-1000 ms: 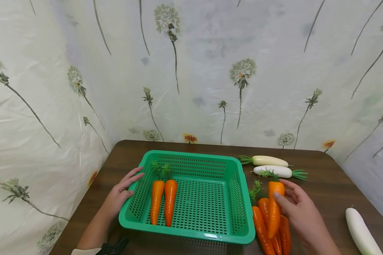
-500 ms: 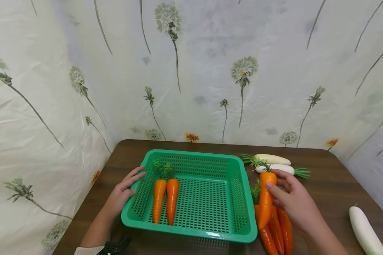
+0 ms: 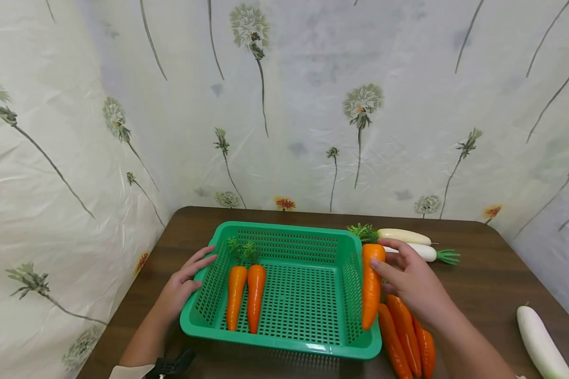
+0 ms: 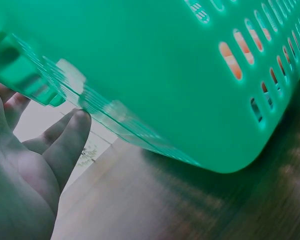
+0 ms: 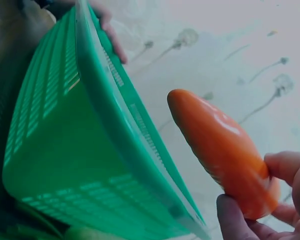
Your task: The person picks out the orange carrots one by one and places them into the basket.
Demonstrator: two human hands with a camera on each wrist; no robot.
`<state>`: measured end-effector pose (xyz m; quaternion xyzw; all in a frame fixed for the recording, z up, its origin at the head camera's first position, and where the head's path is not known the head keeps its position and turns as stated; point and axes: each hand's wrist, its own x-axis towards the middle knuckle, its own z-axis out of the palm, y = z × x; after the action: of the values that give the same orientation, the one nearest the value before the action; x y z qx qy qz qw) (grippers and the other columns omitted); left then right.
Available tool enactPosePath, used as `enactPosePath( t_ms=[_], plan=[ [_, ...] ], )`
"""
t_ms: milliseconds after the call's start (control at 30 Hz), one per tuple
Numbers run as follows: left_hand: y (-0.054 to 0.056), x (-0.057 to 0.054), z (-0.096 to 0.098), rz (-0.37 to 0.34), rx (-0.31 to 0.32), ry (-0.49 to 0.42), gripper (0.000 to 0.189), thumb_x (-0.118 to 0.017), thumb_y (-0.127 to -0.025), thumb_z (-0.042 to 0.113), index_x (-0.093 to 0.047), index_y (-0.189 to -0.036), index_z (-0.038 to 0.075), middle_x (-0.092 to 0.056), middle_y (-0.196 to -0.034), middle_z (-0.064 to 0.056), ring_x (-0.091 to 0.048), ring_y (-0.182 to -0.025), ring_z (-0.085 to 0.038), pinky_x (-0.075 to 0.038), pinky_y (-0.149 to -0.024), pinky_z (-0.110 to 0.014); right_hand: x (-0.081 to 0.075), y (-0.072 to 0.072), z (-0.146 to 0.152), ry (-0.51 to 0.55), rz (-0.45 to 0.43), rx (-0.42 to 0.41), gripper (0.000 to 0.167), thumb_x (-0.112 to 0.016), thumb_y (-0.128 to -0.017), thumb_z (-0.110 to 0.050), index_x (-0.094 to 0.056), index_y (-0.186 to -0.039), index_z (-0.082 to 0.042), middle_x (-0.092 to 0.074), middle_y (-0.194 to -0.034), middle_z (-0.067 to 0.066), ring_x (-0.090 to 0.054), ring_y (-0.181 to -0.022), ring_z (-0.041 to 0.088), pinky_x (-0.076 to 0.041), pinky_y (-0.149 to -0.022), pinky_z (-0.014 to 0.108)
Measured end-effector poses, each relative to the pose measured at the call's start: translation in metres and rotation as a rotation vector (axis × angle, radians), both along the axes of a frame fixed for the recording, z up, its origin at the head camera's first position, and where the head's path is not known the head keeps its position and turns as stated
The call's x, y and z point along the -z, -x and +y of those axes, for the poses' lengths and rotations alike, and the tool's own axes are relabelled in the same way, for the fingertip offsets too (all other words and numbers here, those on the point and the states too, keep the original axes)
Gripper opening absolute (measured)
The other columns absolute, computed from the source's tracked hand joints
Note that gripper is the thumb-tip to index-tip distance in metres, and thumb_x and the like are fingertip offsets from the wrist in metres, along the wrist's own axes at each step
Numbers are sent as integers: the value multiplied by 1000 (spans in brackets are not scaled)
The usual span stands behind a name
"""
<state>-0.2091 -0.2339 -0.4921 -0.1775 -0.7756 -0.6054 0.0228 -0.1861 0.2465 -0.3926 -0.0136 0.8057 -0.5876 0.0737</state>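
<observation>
My right hand (image 3: 410,276) pinches an orange toy carrot (image 3: 372,284) near its leafy top, thumb in front and fingers behind. That carrot hangs over the right rim of a green plastic basket (image 3: 284,345), its tip pointing down toward me. In the right wrist view the held carrot (image 5: 222,150) stands beside the basket wall (image 5: 65,135). My left hand (image 3: 182,287) rests against the basket's left rim with extended fingers; in the left wrist view its fingertips touch the green wall (image 4: 140,75). Two carrots (image 3: 256,297) lie side by side in the basket's left part, leaves away from me.
Several more carrots (image 3: 403,337) lie in a pile right of the basket, partly behind my right hand. Two white radishes (image 3: 403,236) lie behind them, and a third white vegetable (image 3: 542,342) is at the table's right. A flowered curtain (image 3: 303,105) stands behind the dark table (image 3: 474,284).
My right hand has lifted the carrot off the pile and carried it left to the basket's right rim. The left hand has stayed at the basket's left side.
</observation>
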Motion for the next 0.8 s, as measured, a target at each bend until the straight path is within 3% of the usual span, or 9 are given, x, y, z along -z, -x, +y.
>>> enactPosePath(
  t_ms=[167,400,667,800],
  plan=[
    [-1,1,-1,10,5,0,58,-38,-96,-11,-56,-149,1,-34,-169,-12,-28,-147,7,-32,-107,-11,-4,5,-16,31,-32,-44,72,-63,-104,-36,-28,-161,-9,-50,-146,26,-67,-111,26,-60,-90,45],
    [0,1,-2,3,0,-7,58,-38,-96,-12,-57,-149,2,-34,-169,-13,-28,-148,4,-32,-107,-11,-10,14,-38,25,-106,-138,72,-68,-102,-31,-30,-160,-12,-43,-149,26,-65,-112,29,-59,-89,45],
    [-1,0,-1,4,-7,-4,57,-38,-95,-12,-56,-148,0,-34,-169,-13,-23,-157,-28,-34,-106,-13,-14,24,-53,31,-179,-215,69,-69,-101,-24,-31,-158,-11,-35,-152,28,-68,-109,30,-61,-87,48],
    [0,0,-1,6,3,-7,56,-38,-96,-11,-56,-148,-1,-34,-169,-12,-21,-157,-35,-32,-107,-12,-14,28,-62,10,-181,-211,68,-69,-102,-22,-32,-158,-15,-39,-151,28,-69,-109,29,-61,-86,48]
  ],
)
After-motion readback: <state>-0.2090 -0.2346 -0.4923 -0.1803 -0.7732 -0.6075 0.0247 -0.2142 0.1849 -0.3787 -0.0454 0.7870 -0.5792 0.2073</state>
